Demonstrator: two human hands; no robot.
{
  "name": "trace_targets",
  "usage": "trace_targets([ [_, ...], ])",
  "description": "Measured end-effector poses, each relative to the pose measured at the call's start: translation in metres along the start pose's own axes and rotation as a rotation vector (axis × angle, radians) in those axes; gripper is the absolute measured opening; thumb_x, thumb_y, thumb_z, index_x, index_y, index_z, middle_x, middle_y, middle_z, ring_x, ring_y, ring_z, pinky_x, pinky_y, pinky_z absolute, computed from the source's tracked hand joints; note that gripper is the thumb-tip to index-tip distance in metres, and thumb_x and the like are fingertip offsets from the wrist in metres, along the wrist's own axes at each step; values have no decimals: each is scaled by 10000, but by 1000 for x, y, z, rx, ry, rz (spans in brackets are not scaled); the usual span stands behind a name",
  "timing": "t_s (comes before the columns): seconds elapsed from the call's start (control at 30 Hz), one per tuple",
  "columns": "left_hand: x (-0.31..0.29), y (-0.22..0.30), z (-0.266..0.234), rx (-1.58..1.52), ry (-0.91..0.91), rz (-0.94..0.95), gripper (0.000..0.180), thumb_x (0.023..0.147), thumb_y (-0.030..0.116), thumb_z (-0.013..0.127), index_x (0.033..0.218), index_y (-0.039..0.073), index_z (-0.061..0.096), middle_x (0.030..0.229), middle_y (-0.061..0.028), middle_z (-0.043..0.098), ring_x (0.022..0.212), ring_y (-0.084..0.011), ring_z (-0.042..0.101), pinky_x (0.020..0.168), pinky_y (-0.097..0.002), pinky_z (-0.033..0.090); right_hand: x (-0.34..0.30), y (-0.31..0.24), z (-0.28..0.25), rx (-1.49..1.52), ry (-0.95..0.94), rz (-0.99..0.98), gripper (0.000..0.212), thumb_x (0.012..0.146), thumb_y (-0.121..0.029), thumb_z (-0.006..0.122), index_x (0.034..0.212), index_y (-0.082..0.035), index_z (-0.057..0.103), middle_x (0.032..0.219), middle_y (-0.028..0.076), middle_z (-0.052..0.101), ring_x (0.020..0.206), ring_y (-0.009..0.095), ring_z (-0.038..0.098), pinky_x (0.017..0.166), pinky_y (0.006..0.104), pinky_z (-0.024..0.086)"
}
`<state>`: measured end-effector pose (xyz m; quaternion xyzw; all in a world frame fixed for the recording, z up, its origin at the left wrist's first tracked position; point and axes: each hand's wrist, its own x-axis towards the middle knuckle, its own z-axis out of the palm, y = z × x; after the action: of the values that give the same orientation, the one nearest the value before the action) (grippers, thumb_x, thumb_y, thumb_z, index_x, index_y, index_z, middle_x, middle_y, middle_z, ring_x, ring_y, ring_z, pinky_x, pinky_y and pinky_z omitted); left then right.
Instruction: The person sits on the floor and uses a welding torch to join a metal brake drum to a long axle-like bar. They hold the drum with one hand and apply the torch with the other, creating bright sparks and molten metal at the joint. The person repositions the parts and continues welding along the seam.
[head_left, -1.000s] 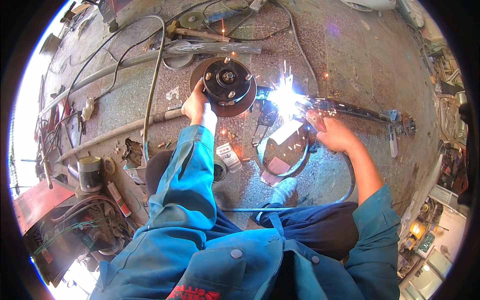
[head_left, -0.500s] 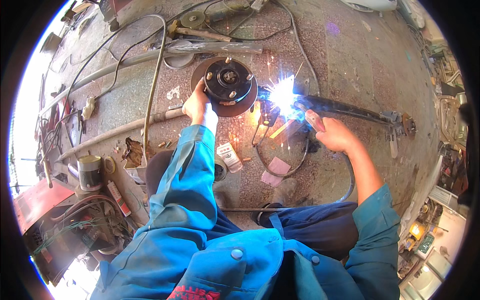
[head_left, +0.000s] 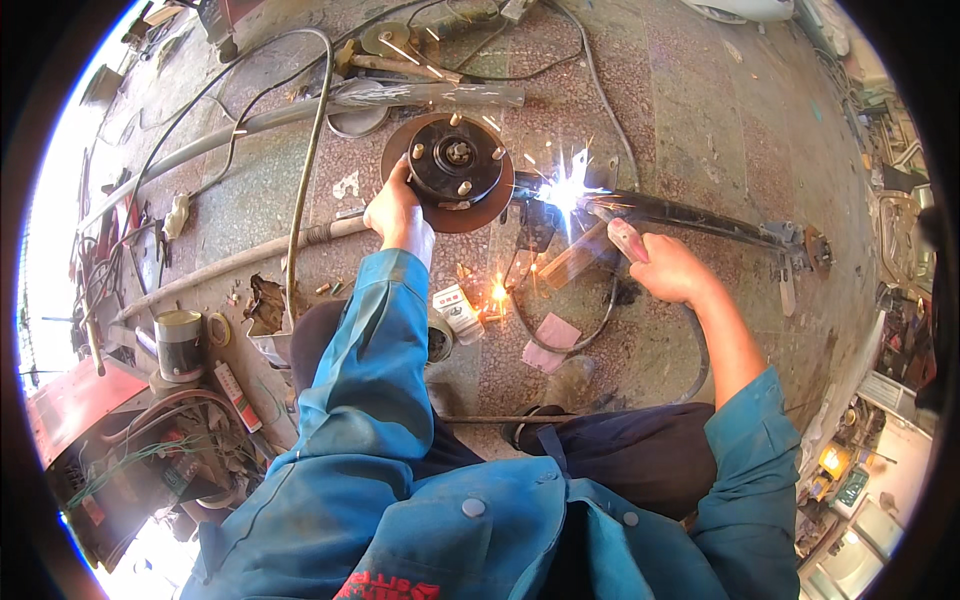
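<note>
My left hand (head_left: 396, 210) is closed on the rim of a round black wheel hub (head_left: 437, 172) with several studs and a rusty disc behind it. From the hub a dark axle beam (head_left: 695, 217) runs right to a second end fitting (head_left: 812, 247). In my right hand (head_left: 672, 268) is a reddish-handled welding torch (head_left: 626, 240), its tip at the beam just right of the hub. A bright welding arc (head_left: 568, 190) glares there and hides the joint. Below it lies a wooden block (head_left: 577, 260).
Sparks glow beside a white pack (head_left: 458, 314) near my feet. A pink paper (head_left: 551, 342) and a looped cable lie close by. Long pipes (head_left: 430, 95), a hammer (head_left: 405, 68) and hoses spread across the far left floor. A can (head_left: 180, 345) stands at left.
The arc's glare has shrunk and its blue glow has faded, showing more of the beam and wooden block. A spark cluster now glows by the white pack. Both hands stay nearly in place.
</note>
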<state>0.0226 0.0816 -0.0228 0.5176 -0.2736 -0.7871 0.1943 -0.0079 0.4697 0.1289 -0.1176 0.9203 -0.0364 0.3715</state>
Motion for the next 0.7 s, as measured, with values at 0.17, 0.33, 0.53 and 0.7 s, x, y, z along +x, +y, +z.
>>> trace_targets([
  [0.17, -2, -4, 2, -1, 48, -5, 501, 903, 192, 918, 1138, -194, 701, 1187, -252, 777, 946, -306, 794, 841, -438, 677, 2, 3, 2, -6, -17, 7, 396, 905, -235, 673, 1126, 93, 692, 1195, 359, 727, 1181, 505, 710, 1001, 552, 557],
  [0.33, 3, -4, 0, 54, 10, 3, 533, 952, 265, 876, 1169, -191, 706, 1220, -214, 789, 952, -266, 795, 845, -392, 665, -2, 2, 2, 21, 10, -1, 392, 904, -226, 674, 1123, 99, 689, 1185, 361, 729, 1173, 509, 712, 991, 553, 559],
  [0.53, 30, -8, -22, 528, -229, 317, 464, 1077, 352, 707, 1308, -47, 763, 1171, -146, 826, 985, -199, 796, 857, -307, 632, 5, 11, 8, 44, -3, -35, 394, 903, -219, 673, 1137, 98, 690, 1154, 360, 736, 1153, 514, 717, 993, 554, 559],
  [0.7, -10, 3, 3, 129, -93, 30, 445, 1042, 279, 757, 1250, -114, 740, 1127, -172, 827, 961, -220, 807, 852, -337, 649, 1, 11, 4, -3, -31, -13, 403, 902, -233, 679, 1139, 93, 692, 1158, 353, 738, 1151, 511, 717, 998, 555, 556],
])
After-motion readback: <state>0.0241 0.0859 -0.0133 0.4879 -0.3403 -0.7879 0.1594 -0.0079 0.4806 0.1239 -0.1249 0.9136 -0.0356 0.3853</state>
